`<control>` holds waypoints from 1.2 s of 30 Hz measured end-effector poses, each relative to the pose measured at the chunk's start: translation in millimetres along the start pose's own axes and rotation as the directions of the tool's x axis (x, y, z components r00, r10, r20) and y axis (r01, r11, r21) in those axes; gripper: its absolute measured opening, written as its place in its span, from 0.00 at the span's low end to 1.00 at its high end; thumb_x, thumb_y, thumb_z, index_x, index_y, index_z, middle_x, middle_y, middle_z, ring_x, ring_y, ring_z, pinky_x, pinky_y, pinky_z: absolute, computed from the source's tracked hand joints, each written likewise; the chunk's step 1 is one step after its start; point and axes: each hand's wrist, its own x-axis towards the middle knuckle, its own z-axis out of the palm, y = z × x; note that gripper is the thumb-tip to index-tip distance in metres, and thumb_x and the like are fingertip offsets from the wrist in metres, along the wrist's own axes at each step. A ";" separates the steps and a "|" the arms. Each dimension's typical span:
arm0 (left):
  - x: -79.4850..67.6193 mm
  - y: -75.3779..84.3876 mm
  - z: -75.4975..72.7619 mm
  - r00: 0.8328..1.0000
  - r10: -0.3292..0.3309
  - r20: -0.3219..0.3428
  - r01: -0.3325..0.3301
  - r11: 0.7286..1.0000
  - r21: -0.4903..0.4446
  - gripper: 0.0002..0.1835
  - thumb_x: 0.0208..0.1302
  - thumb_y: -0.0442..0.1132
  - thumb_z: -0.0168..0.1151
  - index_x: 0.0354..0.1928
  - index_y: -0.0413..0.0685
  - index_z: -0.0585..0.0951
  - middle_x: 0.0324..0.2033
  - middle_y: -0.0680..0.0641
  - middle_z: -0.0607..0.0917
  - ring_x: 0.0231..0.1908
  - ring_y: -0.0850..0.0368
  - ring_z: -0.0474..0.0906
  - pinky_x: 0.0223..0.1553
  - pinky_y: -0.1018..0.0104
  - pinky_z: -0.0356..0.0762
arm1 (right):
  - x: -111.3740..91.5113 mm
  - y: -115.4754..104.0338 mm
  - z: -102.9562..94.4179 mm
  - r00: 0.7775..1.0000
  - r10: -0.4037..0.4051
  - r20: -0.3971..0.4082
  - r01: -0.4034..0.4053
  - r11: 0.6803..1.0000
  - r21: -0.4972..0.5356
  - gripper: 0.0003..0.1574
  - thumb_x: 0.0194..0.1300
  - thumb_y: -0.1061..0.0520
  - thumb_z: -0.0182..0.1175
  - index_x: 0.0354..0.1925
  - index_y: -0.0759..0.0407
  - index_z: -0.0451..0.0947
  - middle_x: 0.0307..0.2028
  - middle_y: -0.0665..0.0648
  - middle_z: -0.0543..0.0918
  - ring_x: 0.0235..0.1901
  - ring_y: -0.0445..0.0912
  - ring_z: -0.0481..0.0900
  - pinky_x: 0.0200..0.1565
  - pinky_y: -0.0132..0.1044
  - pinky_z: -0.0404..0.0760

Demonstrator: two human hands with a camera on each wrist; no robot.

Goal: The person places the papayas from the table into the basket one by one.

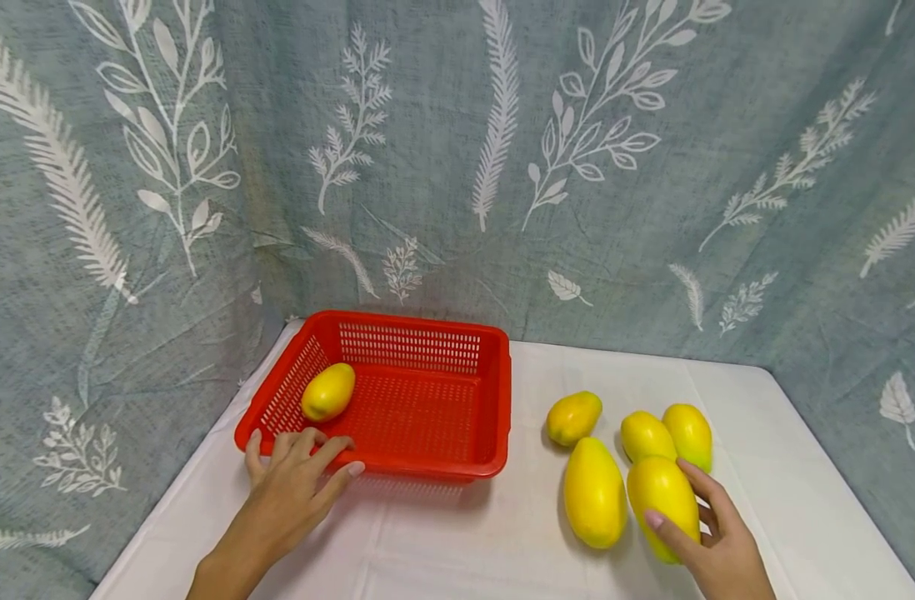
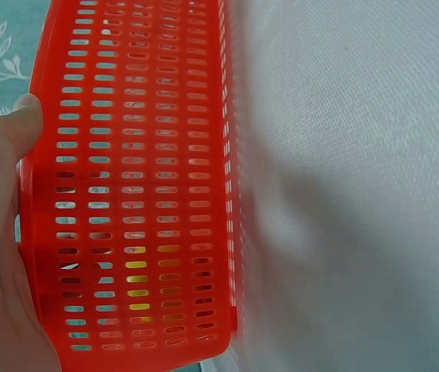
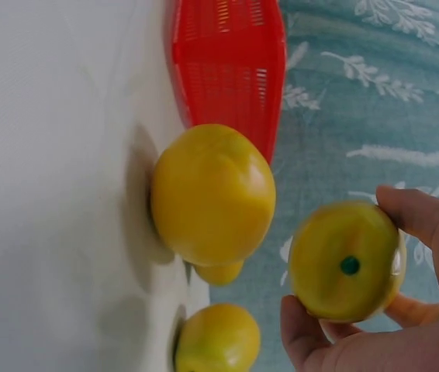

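My left hand (image 1: 292, 483) grips the near rim of a red plastic basket (image 1: 495, 400) at its left part, its fingers over the edge; the left wrist view shows the thumb on the rim above the slotted wall (image 2: 134, 186). Inside the basket, at the left, lies one yellow mango (image 1: 328, 392). On the right, my right hand (image 1: 716, 533) holds a large yellow mango (image 1: 662, 504) between thumb and fingers. The right wrist view has this held mango (image 3: 347, 263) raised off the table, a green spot on its end facing the camera.
Beside the held one, a long yellow mango (image 1: 594, 493) lies on the white table (image 1: 532, 550). Farther back are a smaller mango (image 1: 573, 418) and two others, one in the middle (image 1: 647, 436) and one at right (image 1: 687, 437). A patterned grey-green curtain (image 1: 442, 167) hangs behind.
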 end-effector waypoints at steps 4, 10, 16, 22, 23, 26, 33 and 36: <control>-0.8 0.1 0.9 1.000 0.004 -0.003 -0.004 1.000 -0.006 0.20 0.75 0.60 0.62 0.56 0.57 0.85 0.46 0.46 0.80 0.55 0.37 0.71 0.64 0.20 0.37 | -1.3 -3.0 1.6 1.000 0.010 0.001 -0.010 1.000 -0.003 0.66 0.65 0.33 0.73 0.86 0.47 0.46 0.82 0.65 0.54 0.72 0.63 0.65 0.46 0.27 0.80; -0.7 0.1 1.7 1.000 0.011 -0.020 -0.011 1.000 -0.004 0.18 0.75 0.58 0.63 0.55 0.56 0.86 0.45 0.45 0.80 0.54 0.37 0.71 0.65 0.20 0.37 | -4.0 -9.9 6.0 1.000 -0.008 0.000 0.008 1.000 0.008 0.65 0.65 0.32 0.72 0.85 0.46 0.48 0.81 0.64 0.56 0.71 0.61 0.66 0.46 0.26 0.80; -0.6 0.8 1.5 1.000 0.011 -0.027 -0.011 1.000 -0.002 0.18 0.75 0.58 0.63 0.55 0.56 0.86 0.45 0.45 0.80 0.54 0.37 0.71 0.65 0.20 0.38 | -5.6 -17.8 11.2 0.997 -0.069 0.017 0.068 0.995 0.070 0.58 0.68 0.39 0.72 0.84 0.45 0.52 0.81 0.63 0.57 0.71 0.61 0.67 0.47 0.27 0.83; -0.4 1.2 0.8 1.000 0.003 -0.015 -0.003 1.000 -0.003 0.19 0.75 0.59 0.62 0.55 0.56 0.86 0.45 0.45 0.80 0.54 0.37 0.71 0.64 0.19 0.38 | -9.8 -28.8 19.1 0.995 -0.096 0.028 0.092 0.989 0.113 0.55 0.68 0.40 0.73 0.82 0.41 0.55 0.79 0.61 0.59 0.70 0.59 0.69 0.49 0.28 0.83; -0.4 1.3 0.6 1.000 0.001 -0.012 -0.001 1.000 -0.003 0.19 0.75 0.59 0.62 0.55 0.56 0.86 0.45 0.45 0.80 0.54 0.37 0.71 0.64 0.19 0.38 | -10.3 -30.9 20.8 0.995 -0.097 0.028 0.094 0.989 0.112 0.55 0.68 0.40 0.73 0.82 0.40 0.55 0.79 0.61 0.60 0.70 0.58 0.69 0.50 0.29 0.83; 0.0 1.7 0.1 1.000 -0.006 0.000 0.006 1.000 -0.002 0.20 0.75 0.60 0.62 0.56 0.56 0.86 0.45 0.45 0.80 0.54 0.37 0.71 0.64 0.19 0.37 | -11.6 -38.1 26.2 0.994 -0.107 0.025 0.103 0.989 0.109 0.55 0.67 0.38 0.73 0.82 0.40 0.56 0.77 0.60 0.63 0.68 0.58 0.71 0.51 0.31 0.84; 0.3 2.4 -0.4 1.000 -0.011 0.004 0.011 1.000 -0.003 0.20 0.75 0.60 0.61 0.56 0.57 0.86 0.45 0.46 0.80 0.55 0.37 0.71 0.65 0.19 0.37 | -12.3 -52.2 39.0 0.986 -0.163 0.026 0.159 0.980 0.121 0.52 0.66 0.38 0.75 0.79 0.39 0.60 0.76 0.54 0.66 0.65 0.55 0.74 0.51 0.29 0.82; -0.7 2.5 0.0 1.000 -0.007 -0.005 0.007 1.000 -0.002 0.19 0.75 0.60 0.61 0.55 0.57 0.86 0.45 0.46 0.80 0.54 0.37 0.71 0.65 0.19 0.37 | -12.0 -54.3 43.2 0.979 -0.203 0.035 0.197 0.973 0.117 0.50 0.67 0.40 0.74 0.79 0.39 0.61 0.77 0.52 0.65 0.67 0.52 0.72 0.52 0.27 0.81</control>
